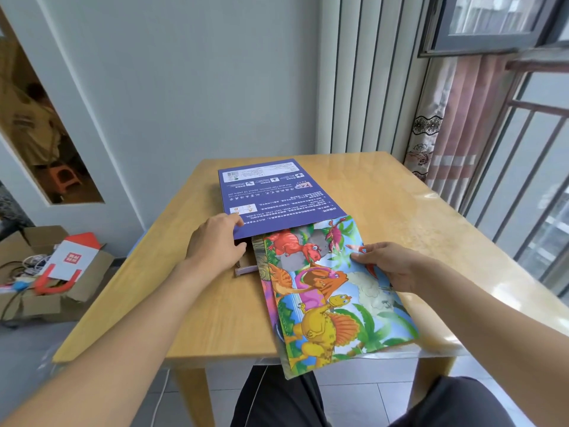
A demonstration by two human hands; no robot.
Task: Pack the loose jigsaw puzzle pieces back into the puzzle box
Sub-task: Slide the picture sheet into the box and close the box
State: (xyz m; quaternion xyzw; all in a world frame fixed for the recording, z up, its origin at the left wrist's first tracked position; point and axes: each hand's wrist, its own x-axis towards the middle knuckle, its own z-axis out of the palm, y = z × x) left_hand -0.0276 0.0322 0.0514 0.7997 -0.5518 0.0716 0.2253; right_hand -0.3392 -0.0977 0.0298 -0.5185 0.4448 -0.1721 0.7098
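Observation:
A flat purple puzzle box (271, 195) lies on the wooden table (191, 288), printed back side up, its open end toward me. My left hand (215, 241) grips the box's near left corner, thumb under the flap. A colourful dinosaur sheet (326, 291) sticks out of the box opening and hangs over the table's front edge. My right hand (385, 265) pinches the sheet's right edge. A second, similar sheet edge shows beneath it on the left. No loose puzzle pieces are visible.
A box flap (244, 268) juts out under my left hand. On the floor at the left stands a cardboard carton (46, 288) with a red and white bag and cables. A window with railings and a curtain (446, 143) is on the right. My knees are below the table edge.

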